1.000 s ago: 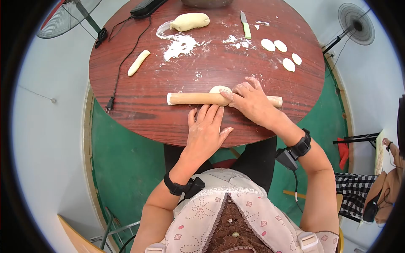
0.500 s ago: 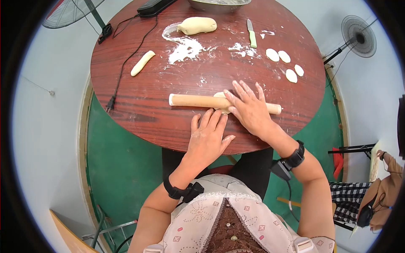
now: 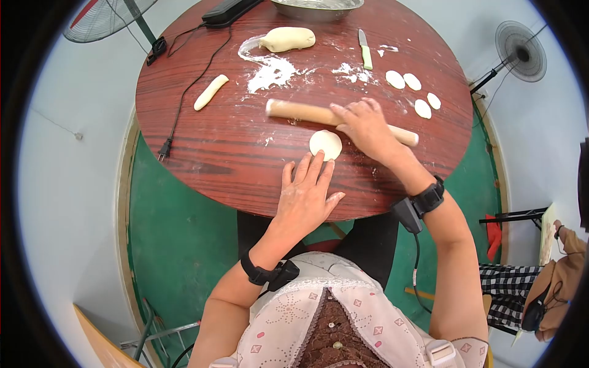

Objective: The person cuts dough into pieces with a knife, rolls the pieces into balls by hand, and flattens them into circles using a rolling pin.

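Observation:
A round flat dough wrapper (image 3: 326,145) lies on the table near its front edge. My left hand (image 3: 305,191) rests below it with fingers spread, and its fingertips touch the wrapper's lower edge. Beyond the wrapper, my right hand (image 3: 367,127) is closed over a wooden rolling pin (image 3: 300,112), which slants across the table and looks slightly blurred. The pin is clear of the wrapper. Several small dough pieces (image 3: 422,108), pale and flat, sit to the right. A thin dough roll (image 3: 211,92) lies at the left, and a thick dough log (image 3: 288,39) farther back.
On the round wooden table (image 3: 239,165) are loose flour (image 3: 270,73), a knife with a green handle (image 3: 366,55), a black cable (image 3: 184,92) with its plug, and a metal bowl (image 3: 319,7) at the back. Fans stand on both sides. Another person (image 3: 561,276) is at far right.
My right hand has moved the rolling pin away from me, off the dough wrapper, which now shows whole. My left hand has stayed nearly in place at the wrapper's near edge.

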`<state>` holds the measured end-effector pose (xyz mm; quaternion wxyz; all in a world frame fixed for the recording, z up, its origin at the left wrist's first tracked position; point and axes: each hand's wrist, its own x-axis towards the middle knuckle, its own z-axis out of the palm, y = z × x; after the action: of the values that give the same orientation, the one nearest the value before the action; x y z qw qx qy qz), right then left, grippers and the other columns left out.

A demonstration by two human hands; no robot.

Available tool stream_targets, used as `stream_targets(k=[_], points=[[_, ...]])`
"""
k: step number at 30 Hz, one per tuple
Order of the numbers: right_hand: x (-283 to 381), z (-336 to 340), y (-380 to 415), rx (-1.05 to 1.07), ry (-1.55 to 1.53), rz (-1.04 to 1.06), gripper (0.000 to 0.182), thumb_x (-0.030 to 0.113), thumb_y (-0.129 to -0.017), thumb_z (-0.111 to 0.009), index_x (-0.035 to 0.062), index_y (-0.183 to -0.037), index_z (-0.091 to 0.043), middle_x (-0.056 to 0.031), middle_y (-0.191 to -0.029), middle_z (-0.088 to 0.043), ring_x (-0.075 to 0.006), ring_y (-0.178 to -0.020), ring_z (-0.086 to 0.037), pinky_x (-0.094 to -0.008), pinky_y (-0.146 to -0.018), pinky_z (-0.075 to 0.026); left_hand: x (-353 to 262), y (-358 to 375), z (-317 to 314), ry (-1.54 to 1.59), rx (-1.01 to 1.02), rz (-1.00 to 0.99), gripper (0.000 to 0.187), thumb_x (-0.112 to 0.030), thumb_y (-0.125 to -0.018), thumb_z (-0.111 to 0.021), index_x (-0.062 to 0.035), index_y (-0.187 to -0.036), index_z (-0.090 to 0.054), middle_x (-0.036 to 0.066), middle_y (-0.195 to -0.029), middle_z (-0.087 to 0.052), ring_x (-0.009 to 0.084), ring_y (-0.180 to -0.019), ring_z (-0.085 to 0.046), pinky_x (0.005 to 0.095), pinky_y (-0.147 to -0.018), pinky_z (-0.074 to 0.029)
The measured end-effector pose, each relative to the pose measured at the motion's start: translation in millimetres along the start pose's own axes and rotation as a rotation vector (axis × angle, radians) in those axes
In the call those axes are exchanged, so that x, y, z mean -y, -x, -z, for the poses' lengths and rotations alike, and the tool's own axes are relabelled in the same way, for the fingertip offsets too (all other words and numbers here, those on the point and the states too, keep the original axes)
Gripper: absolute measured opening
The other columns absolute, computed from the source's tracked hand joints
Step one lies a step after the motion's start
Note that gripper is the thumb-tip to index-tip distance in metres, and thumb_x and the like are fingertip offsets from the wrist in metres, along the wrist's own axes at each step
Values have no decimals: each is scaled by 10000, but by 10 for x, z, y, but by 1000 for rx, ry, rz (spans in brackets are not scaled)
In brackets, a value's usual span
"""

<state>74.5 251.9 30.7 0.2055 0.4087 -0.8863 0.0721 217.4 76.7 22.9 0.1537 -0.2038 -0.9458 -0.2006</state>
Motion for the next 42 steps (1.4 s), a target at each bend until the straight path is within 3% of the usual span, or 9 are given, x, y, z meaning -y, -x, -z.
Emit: stream_targets(k=[5,15,19,23,27,29,36,39,42], points=[[31,315,306,22,-71,-52,455,208,-838,-643,126,-1275,-548,-85,-914,-583,-264,-925,-557,-479,-980,-366,15,17,-19,-19,-32,81,607,-361,-805,-675,32,-1243,-526,206,-1306,-468,372,-1207,-413,515,-1000,-294],[81,112,256,115,-1,-227,407,364,-958,-440,139,-1282,-540,-141,-1300,-519,-292,-1229,-467,-497,-1054,-303,14,8,-25,-23,-53,81,573,-329,-804,-682,36,-1223,-539,211,-1284,-474,371,-1180,-418,500,-998,-294],[465,216,497,125,-59,-175,455,288,-906,-551,73,-1303,-502,-135,-1280,-544,-288,-1232,-478,-493,-1065,-296,14,5,-23,-11,-68,80,567,-315,-798,-689,30,-1224,-541,209,-1277,-475,369,-1175,-420,491,-995,-299],[472,211,563,14,11,-160,497,192,-821,-647,65,-1284,-516,-118,-1056,-594,-280,-1019,-559,-432,-916,-401,17,5,-34,15,-61,61,567,-305,-783,-703,15,-1224,-547,211,-1253,-484,364,-1174,-423,490,-1000,-299],[173,202,536,-54,-44,-274,496,142,-801,-670,61,-1264,-516,-120,-1003,-588,-296,-932,-552,-419,-802,-438,210,-90,100,90,-81,111,516,-277,-788,-702,29,-1183,-575,199,-1194,-518,361,-1099,-483,448,-950,-372],[-3,190,564,-147,35,-320,480,145,-810,-664,70,-1263,-524,-114,-980,-594,-295,-902,-560,-411,-766,-450,407,-298,228,81,-139,177,436,-271,-802,-692,27,-1112,-620,185,-1132,-548,351,-1034,-505,428,-911,-406],[-150,41,752,-208,168,-404,404,173,-820,-645,96,-1209,-569,-69,-929,-584,-245,-882,-564,-380,-739,-439,667,-919,-3,18,124,222,273,-286,-746,-739,-18,-776,-699,165,-918,-603,296,-875,-591,401,-809,-466],[-132,24,789,-242,167,-415,369,173,-832,-618,96,-1192,-585,-60,-905,-577,-236,-875,-559,-375,-745,-429,518,-927,-70,53,152,240,230,-247,-735,-744,-24,-717,-691,157,-875,-623,282,-799,-616,385,-760,-483],[-135,8,801,-269,159,-418,357,167,-838,-599,95,-1187,-589,-59,-904,-575,-233,-876,-556,-372,-757,-424,434,-894,-82,60,149,202,238,-234,-723,-748,-21,-795,-672,130,-855,-661,256,-801,-639,371,-736,-489]])
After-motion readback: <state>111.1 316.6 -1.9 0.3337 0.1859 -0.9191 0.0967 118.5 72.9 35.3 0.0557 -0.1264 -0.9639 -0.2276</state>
